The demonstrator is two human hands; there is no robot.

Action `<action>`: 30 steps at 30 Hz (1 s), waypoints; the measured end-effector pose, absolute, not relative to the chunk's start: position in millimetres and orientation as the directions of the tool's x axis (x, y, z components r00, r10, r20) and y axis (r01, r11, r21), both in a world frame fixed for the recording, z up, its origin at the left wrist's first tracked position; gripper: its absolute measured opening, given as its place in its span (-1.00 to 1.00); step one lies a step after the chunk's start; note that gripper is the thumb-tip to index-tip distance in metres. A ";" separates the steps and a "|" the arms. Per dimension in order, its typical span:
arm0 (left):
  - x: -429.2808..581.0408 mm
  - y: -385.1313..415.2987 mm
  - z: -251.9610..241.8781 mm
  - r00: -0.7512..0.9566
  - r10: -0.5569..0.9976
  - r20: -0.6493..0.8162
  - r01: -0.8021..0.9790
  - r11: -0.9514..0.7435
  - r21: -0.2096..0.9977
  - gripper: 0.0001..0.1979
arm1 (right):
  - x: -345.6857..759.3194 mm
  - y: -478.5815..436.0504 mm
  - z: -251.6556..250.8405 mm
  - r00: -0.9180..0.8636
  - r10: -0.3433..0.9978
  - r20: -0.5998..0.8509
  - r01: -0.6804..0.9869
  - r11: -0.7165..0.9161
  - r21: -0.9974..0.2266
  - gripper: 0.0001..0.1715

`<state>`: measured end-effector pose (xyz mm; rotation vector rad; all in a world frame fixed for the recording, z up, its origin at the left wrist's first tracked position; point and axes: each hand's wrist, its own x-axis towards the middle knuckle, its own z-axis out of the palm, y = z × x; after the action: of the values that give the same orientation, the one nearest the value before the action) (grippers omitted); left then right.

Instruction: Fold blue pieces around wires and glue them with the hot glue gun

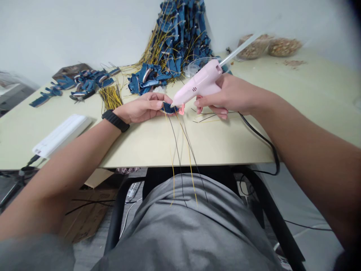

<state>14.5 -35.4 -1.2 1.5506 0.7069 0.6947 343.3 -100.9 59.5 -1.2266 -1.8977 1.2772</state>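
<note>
My left hand [148,107] pinches a small dark blue piece [169,108] near the middle of the table. Yellow and black wires [177,146] trail from this piece over the table edge towards my lap. My right hand [229,96] is wrapped round the handle of a pink glue gun [200,82], its fingers by the trigger. The gun's nozzle points left and down, right at the blue piece; I cannot tell whether it touches. A clear glue stick [239,49] sticks out of the gun's back. Loose wires [208,117] lie beneath my right hand.
A tall heap of blue pieces with wires [180,37] stands against the wall. More blue pieces [87,81] and a yellow-black wire bundle [110,98] lie left. A white power strip [62,135] sits front left. Bags of small bits [283,47] stand back right. The gun's black cord [262,137] hangs over the edge.
</note>
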 end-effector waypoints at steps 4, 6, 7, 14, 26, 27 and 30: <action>13.6 -33.1 -1.1 0.647 0.762 0.026 0.056 -0.081 0.995 -0.25 | 346.5 -98.7 61.4 -0.441 0.897 -0.039 0.355 0.135 -0.925 -0.83; 14.2 -33.1 -1.0 0.660 0.750 0.039 0.031 -0.080 0.996 -0.25 | 349.2 -97.3 62.1 -0.440 0.898 -0.026 0.365 0.152 -0.919 -0.80; 14.6 -33.4 -1.0 0.667 0.743 0.048 0.017 -0.080 0.997 -0.25 | 350.4 -97.0 62.2 -0.443 0.896 -0.026 0.372 0.158 -0.915 -0.78; 13.9 -33.5 -2.6 0.661 0.749 0.043 0.021 -0.076 0.997 -0.19 | 350.7 -102.7 63.9 -0.478 0.876 -0.065 0.369 0.133 -0.920 -0.76; 3.6 -14.5 -12.7 0.711 0.701 0.051 0.061 -0.133 0.989 -0.16 | 338.4 -105.1 56.8 -0.466 0.883 -0.061 0.407 0.152 -0.901 -0.92; 2.9 -13.1 -13.8 0.714 0.698 0.055 0.056 -0.135 0.989 -0.17 | 337.9 -104.7 56.4 -0.462 0.884 -0.065 0.403 0.144 -0.904 -0.90; 3.9 -13.4 -14.7 0.710 0.701 0.071 0.037 -0.137 0.990 -0.20 | 339.2 -103.7 57.9 -0.449 0.889 -0.084 0.398 0.114 -0.910 -0.76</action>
<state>3.9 -13.4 -14.7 1.6255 0.6085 0.6390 339.2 -103.7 57.9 -1.2456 -1.9051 1.3091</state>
